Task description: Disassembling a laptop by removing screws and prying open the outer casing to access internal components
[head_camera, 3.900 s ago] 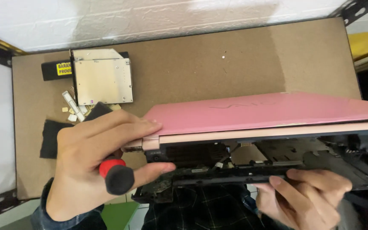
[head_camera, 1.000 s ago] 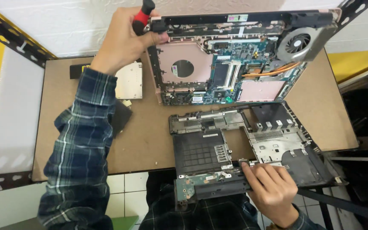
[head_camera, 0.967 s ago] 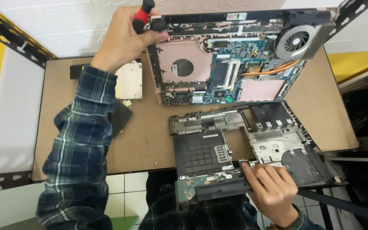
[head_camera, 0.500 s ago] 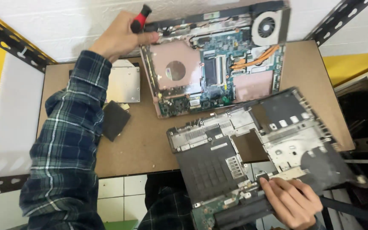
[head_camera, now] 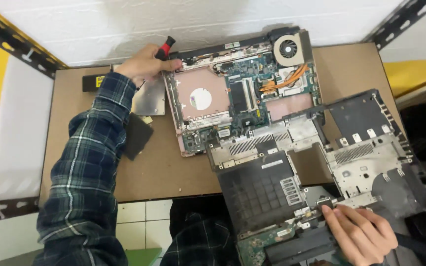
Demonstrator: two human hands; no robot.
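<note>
An opened pink laptop body (head_camera: 245, 98) lies at the back of the brown tabletop (head_camera: 163, 170), its circuit board, copper heat pipes and round fan (head_camera: 288, 48) exposed. My left hand (head_camera: 144, 64) rests at its back left corner, closed around a screwdriver with a red and black handle (head_camera: 165, 47). A detached dark bottom cover (head_camera: 316, 162) lies tilted over the front right of the table, past its edge. My right hand (head_camera: 358, 234) grips that cover's near edge, fingers on its metal frame.
A silver drive (head_camera: 150, 97) lies under my left wrist, a black flat part (head_camera: 136, 135) beside my plaid sleeve, and a black bar with a yellow label (head_camera: 93, 81) at the back left. Black metal shelf struts (head_camera: 16, 47) frame the table. White tiled floor shows below.
The pink laptop was closed at first and now lies open with its inside up. My right hand has swung the bottom cover rightward and off the front edge; my left hand stayed at the corner.
</note>
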